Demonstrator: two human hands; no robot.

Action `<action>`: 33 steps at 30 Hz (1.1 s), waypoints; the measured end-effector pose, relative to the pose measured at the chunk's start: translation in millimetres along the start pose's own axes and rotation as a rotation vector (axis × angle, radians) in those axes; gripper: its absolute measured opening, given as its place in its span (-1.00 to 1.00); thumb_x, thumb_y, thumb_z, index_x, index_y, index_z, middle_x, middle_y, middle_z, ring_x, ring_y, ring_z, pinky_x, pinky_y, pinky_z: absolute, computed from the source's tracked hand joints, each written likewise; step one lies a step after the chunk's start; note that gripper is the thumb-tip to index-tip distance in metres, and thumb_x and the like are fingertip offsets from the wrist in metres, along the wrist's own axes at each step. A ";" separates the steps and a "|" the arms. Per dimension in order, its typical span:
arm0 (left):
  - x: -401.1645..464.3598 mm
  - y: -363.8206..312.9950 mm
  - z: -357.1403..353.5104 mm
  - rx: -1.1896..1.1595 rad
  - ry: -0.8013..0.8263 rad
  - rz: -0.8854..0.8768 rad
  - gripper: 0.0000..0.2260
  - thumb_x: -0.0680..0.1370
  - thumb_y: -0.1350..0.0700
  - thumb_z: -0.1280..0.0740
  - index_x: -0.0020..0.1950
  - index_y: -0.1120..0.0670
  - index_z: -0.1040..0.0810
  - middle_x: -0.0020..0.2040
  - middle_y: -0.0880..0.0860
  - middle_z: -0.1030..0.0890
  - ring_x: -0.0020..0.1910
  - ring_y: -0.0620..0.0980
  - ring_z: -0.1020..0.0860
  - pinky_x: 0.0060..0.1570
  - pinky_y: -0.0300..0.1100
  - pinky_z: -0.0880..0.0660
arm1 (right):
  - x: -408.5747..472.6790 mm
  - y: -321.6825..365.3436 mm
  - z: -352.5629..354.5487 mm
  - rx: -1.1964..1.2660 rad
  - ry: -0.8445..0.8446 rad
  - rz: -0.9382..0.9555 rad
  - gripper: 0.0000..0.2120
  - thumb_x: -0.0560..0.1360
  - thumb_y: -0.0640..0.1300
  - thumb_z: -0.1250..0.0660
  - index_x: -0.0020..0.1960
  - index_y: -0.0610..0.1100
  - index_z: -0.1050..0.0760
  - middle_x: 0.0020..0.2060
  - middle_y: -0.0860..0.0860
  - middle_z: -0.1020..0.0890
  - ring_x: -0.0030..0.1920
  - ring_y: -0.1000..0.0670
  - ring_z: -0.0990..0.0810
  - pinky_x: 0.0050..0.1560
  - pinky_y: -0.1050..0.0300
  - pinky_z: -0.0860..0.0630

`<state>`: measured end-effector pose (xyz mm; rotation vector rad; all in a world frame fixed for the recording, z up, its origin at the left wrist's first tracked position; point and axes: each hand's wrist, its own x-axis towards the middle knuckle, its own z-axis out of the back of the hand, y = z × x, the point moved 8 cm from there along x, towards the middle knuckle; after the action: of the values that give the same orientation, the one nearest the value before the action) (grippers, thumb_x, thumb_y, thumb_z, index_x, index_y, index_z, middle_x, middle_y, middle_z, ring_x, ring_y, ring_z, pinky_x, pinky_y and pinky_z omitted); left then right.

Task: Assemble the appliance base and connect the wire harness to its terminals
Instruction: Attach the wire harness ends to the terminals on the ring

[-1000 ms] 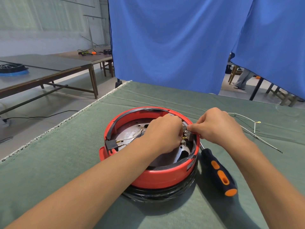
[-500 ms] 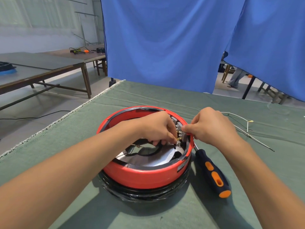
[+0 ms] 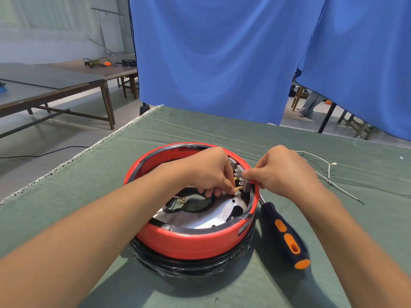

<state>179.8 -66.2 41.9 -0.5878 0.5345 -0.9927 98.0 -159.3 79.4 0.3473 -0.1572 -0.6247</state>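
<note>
- Pinching a brass wire connector (image 3: 236, 189) between thumb and forefinger, the left hand (image 3: 209, 172) reaches inside the red appliance base (image 3: 191, 241) on the desk (image 3: 367, 221).
- The right hand (image 3: 282, 172) grips the base rim beside the terminal block (image 3: 241, 177), fingers curled.
- Both hands meet at the terminal block.
- A screwdriver (image 3: 287, 237) lies just below the right hand.
- Loose wires (image 3: 329, 172) lie to the right of the right hand.

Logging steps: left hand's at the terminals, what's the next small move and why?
Probably push the brass connector pinched by the left hand onto its tab on the terminal block. It sits right at the tabs, and the right hand braces the red base.
</note>
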 end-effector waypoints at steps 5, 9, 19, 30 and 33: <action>-0.9 -0.4 0.2 0.024 -0.015 0.012 -0.91 0.45 0.22 -0.44 -0.16 0.25 -0.67 -0.50 0.03 -0.55 -0.61 -0.09 -0.47 -0.60 -0.30 -0.38 | -0.7 -0.4 0.3 0.009 -0.002 0.004 -0.65 0.39 0.17 -0.42 -0.30 -0.12 -0.65 -0.37 -0.02 -0.65 -0.28 -0.04 -0.59 -0.35 0.17 -0.40; -1.0 -1.4 -0.6 0.020 -0.030 0.016 -0.90 0.46 0.22 -0.44 -0.16 0.27 -0.67 -0.53 0.00 -0.54 -0.62 -0.09 -0.46 -0.60 -0.30 -0.38 | 0.4 -1.3 -0.5 0.008 -0.006 0.002 -0.65 0.39 0.19 -0.42 -0.29 -0.10 -0.65 -0.35 -0.01 -0.64 -0.26 -0.04 -0.59 -0.31 0.15 -0.43; -4.4 -4.8 -1.0 0.027 -0.068 0.007 -0.89 0.46 0.21 -0.44 -0.19 0.26 -0.67 -0.54 0.00 -0.52 -0.63 -0.08 -0.44 -0.60 -0.29 -0.37 | 1.0 -1.5 -0.6 -0.017 -0.028 0.002 -0.66 0.39 0.20 -0.42 -0.21 -0.09 -0.63 -0.31 -0.01 -0.62 -0.22 -0.06 -0.57 -0.32 0.15 -0.38; -2.6 -9.4 -3.2 0.097 -0.180 -0.013 -0.87 0.45 0.22 -0.42 -0.30 0.16 -0.67 -0.56 -0.02 -0.51 -0.62 -0.08 -0.44 -0.58 -0.36 -0.37 | -1.4 1.0 1.7 -0.050 -0.082 0.008 -0.67 0.38 0.19 -0.43 -0.17 -0.10 -0.64 -0.29 -0.02 -0.62 -0.21 -0.09 -0.57 -0.37 0.16 -0.32; -2.9 -9.7 -4.0 0.069 -0.190 -0.013 -0.84 0.45 0.24 -0.41 -0.34 0.13 -0.64 -0.60 -0.05 -0.48 -0.66 -0.18 -0.40 -0.59 -0.40 -0.32 | -1.2 2.6 2.1 -0.075 -0.089 0.013 -0.67 0.39 0.19 -0.42 -0.15 -0.09 -0.63 -0.28 -0.03 -0.62 -0.19 -0.11 -0.57 -0.33 0.13 -0.34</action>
<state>170.0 -68.5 45.9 -0.6174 0.3274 -0.9527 98.0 -157.2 82.3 0.2463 -0.2207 -0.6317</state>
